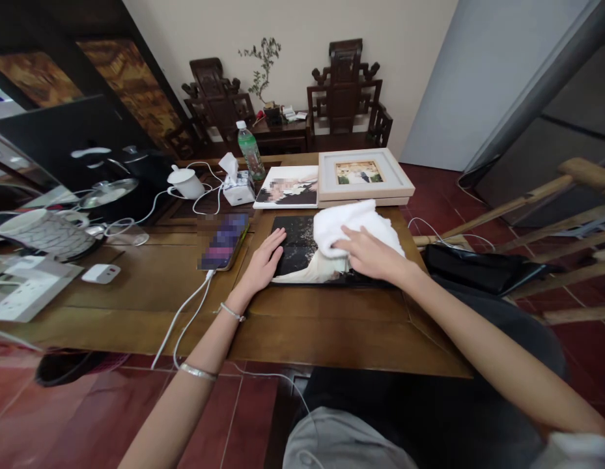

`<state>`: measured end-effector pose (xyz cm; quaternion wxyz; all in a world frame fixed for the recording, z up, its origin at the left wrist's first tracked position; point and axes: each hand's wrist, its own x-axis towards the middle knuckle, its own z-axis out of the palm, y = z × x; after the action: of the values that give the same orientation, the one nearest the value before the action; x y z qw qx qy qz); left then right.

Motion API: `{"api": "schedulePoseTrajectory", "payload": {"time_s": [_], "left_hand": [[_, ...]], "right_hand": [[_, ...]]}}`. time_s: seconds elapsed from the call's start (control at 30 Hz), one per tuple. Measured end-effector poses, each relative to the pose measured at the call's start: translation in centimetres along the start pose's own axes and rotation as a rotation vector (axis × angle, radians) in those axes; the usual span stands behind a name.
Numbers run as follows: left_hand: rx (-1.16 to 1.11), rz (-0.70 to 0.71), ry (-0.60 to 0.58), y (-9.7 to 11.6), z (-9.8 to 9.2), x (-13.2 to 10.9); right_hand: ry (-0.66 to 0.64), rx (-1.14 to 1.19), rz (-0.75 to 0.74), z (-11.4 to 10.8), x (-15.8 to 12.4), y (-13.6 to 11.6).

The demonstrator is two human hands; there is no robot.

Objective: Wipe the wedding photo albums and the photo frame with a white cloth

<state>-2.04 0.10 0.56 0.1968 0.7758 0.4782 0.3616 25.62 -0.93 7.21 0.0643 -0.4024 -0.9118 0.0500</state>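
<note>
A dark glossy photo panel lies flat on the wooden table in front of me. My left hand rests flat on its left edge, fingers stretched out. My right hand presses a white cloth onto the panel's right part, fingers lying over the cloth. Behind the panel lie a second photo print and a pale framed photo.
A phone on a white cable lies left of the panel. Further left stand a tissue box, a green bottle, a white kettle, cups and a power strip. A black bag sits at the right.
</note>
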Motion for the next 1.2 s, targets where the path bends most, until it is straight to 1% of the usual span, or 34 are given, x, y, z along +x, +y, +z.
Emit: {"api": "schedulePoseTrajectory", "payload": {"time_s": [0.07,0.13,0.2,0.23,0.33,0.43,0.57,0.63,0.7,0.77,0.83,0.97,1.07,1.13,1.2], "left_hand": [[0.0,-0.005,-0.008,0.0,-0.1,0.0],[0.0,-0.004,-0.011,0.0,-0.1,0.0],[-0.005,-0.001,-0.01,0.0,-0.1,0.0],[-0.009,-0.001,-0.008,0.0,-0.1,0.0],[-0.01,-0.006,-0.006,0.0,0.0,0.0],[0.0,-0.003,-0.001,0.2,0.0,0.0],[0.018,-0.004,-0.002,0.3,0.1,0.1],[0.018,-0.002,0.002,0.2,0.1,0.1],[0.017,0.002,0.004,0.1,0.1,0.1],[0.021,0.004,0.0,0.1,0.1,0.1],[0.023,0.005,-0.004,0.0,0.1,0.1],[0.014,0.009,-0.013,-0.1,0.0,0.1],[0.014,0.011,-0.022,-0.3,0.0,0.2],[0.013,0.012,-0.021,-0.3,0.1,0.2],[0.015,0.012,-0.019,-0.4,0.1,0.2]], "right_hand": [[0.015,0.005,0.006,-0.2,2.7,1.3],[0.027,0.011,0.018,-0.4,4.5,2.1],[0.031,0.001,0.033,-0.3,5.2,2.2],[0.033,-0.01,0.04,-0.2,5.1,2.0],[0.027,-0.045,0.031,0.5,3.1,0.2],[-0.009,-0.063,-0.007,1.3,-0.6,-2.8],[-0.024,-0.04,-0.077,2.2,-5.6,-6.9],[-0.038,-0.009,-0.1,2.2,-7.0,-8.2],[-0.069,0.023,-0.102,1.8,-7.3,-8.7],[-0.094,0.05,-0.096,1.3,-6.4,-8.4],[-0.095,0.077,-0.092,0.8,-4.4,-7.3],[-0.06,0.095,-0.025,0.4,1.0,-3.5],[-0.002,0.08,-0.015,0.6,4.6,-0.7],[0.024,0.063,-0.01,0.8,6.0,0.3],[0.038,0.028,0.001,1.2,6.3,0.4]]}}
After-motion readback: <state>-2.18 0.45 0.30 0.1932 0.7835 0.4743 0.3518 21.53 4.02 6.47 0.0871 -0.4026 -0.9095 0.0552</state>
